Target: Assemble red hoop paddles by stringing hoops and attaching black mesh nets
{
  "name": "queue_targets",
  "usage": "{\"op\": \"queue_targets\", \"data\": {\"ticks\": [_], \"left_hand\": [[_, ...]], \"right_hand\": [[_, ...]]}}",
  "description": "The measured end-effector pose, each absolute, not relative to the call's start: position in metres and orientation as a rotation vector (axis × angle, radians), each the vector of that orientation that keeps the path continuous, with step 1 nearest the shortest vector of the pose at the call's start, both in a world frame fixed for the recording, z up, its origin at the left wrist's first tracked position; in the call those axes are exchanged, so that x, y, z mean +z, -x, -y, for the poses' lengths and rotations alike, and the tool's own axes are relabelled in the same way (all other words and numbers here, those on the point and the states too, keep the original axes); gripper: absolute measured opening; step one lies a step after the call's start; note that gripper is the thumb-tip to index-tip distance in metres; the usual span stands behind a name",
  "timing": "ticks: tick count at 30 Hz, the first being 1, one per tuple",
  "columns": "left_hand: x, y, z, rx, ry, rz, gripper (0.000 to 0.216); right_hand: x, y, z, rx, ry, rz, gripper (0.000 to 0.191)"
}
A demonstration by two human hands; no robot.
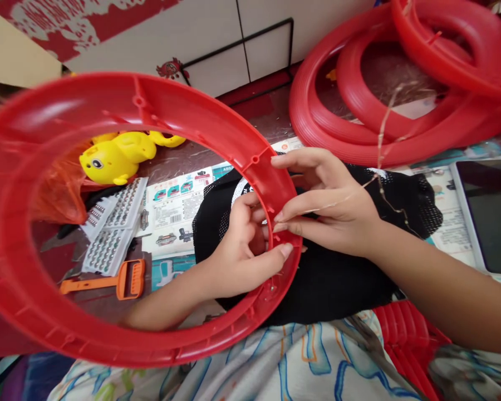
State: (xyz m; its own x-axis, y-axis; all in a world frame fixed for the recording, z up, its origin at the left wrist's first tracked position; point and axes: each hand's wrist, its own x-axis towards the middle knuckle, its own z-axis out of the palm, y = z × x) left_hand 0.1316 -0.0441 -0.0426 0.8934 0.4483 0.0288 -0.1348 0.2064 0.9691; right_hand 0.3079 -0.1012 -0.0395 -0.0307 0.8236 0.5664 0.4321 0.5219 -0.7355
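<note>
A large red plastic ring (150, 114) with a hollow, ribbed inner channel is tilted up in front of me. My left hand (244, 253) reaches through its opening and grips the near right part of the rim, thumb inside the channel. My right hand (334, 203) pinches a thin string of wire lights (382, 136) against the same part of the rim, thumb and index finger together. The wire trails over the right hand and loops up to the right. A small bead of it (273, 288) shows in the channel below my left thumb.
Several red rings (325, 120) lie stacked at the back right. A black mesh cloth (342, 284) covers printed card (173, 206) beneath my hands. A tablet (490, 211) lies right. Left are a yellow toy (117, 159), trays of small round pieces (112, 245) and an orange plastic tool (127, 279).
</note>
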Motion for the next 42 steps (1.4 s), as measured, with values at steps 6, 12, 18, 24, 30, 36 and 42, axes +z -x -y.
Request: {"op": "queue_targets", "data": {"ticks": [6, 12, 18, 24, 30, 36, 42], "left_hand": [[-0.045, -0.132, 0.044, 0.419, -1.307, -0.357, 0.039], [-0.043, -0.130, 0.043, 0.347, -1.450, -0.368, 0.042], [-0.034, -0.130, 0.046, 0.228, -1.406, -0.336, 0.042], [-0.034, -0.127, 0.050, 0.173, -1.359, -0.315, 0.039], [-0.041, -0.126, 0.049, 0.218, -1.157, -0.275, 0.043], [-0.043, -0.132, 0.052, 0.393, -1.175, -0.366, 0.038], [-0.046, -0.131, 0.055, 0.359, -1.339, -0.571, 0.044]], "right_hand": [[-0.042, -0.309, 0.097, 0.395, 1.109, 1.664, 0.007], [-0.033, -0.316, 0.099, 0.454, 1.129, 1.710, 0.009], [-0.031, -0.319, 0.099, 0.543, 1.175, 1.616, 0.004], [-0.035, -0.319, 0.099, 0.607, 1.122, 1.605, 0.007], [-0.033, -0.313, 0.099, 0.703, 1.113, 1.520, 0.003], [-0.035, -0.311, 0.098, 0.673, 1.146, 1.568, 0.003], [-0.037, -0.309, 0.100, 0.654, 1.170, 1.474, 0.011]]}}
